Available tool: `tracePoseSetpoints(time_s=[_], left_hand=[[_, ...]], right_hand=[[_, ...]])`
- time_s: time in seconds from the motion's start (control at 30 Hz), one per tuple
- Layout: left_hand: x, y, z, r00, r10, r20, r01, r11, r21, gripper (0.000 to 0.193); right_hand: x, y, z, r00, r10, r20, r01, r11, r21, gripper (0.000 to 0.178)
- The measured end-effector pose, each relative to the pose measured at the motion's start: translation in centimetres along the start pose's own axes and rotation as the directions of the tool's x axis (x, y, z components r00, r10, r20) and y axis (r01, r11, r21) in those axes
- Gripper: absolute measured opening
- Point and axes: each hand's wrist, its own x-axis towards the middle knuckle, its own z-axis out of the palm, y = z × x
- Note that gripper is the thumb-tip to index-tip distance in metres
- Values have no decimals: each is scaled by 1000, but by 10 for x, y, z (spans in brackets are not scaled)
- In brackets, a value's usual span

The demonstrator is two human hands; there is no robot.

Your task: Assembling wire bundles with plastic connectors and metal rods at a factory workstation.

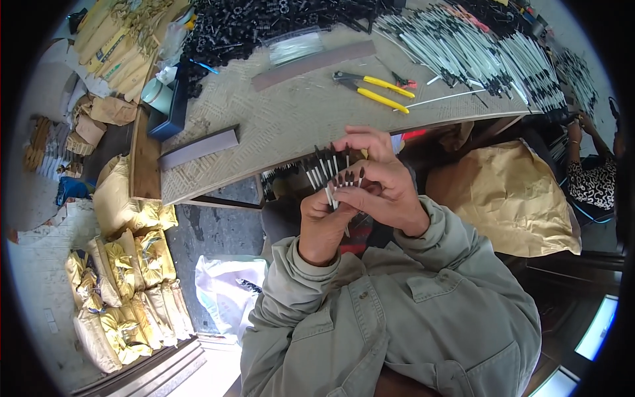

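The worktop (225, 106) is being crowded along its far edge: toward the far left corner by a heap of black plastic parts (238, 33), toward the right edge by a pile of black-tipped white rods (456, 56). Rods are lying loose and crisscrossed, so a slide off that side is being risked if bumped. Left hand (320, 228) and right hand (387, 188) are being held together just off the near edge. Yellow-handled pliers (377, 91) are lying near that edge, right of middle; a knock is being invited if the right hand is raised carelessly. Between the hands, a bunch of short black-tipped rods (320, 173) is being gripped: left fingers closed round it, right thumb and fingers nearly closed, apparently pinching a row of tips (350, 177); exact contact is being hidden. Tips are standing uneven; if either grip eases, thin rods are probably slipping out floorward.
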Motion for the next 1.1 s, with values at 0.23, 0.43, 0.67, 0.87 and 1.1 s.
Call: tracePoseSetpoints(time_s=[0.23,0.43,0.67,0.87,1.1], left_hand=[[2,0,0,999,0,37,-3,997,83,14],[2,0,-9,982,-71,178,52,993,109,11],[4,30,5,975,-75,209,39,984,175,15],[14,99,15,937,-174,301,138,981,139,24],[16,128,23,940,-319,124,296,939,176,36]], right_hand=[[-6,5,-1,999,37,-23,-36,997,72,13],[2,-1,-4,998,58,20,-60,988,140,16],[5,10,-7,999,-34,-18,39,902,430,49],[-32,45,18,958,23,285,-264,448,854,77],[-109,52,73,680,8,733,-733,-4,680,83]])
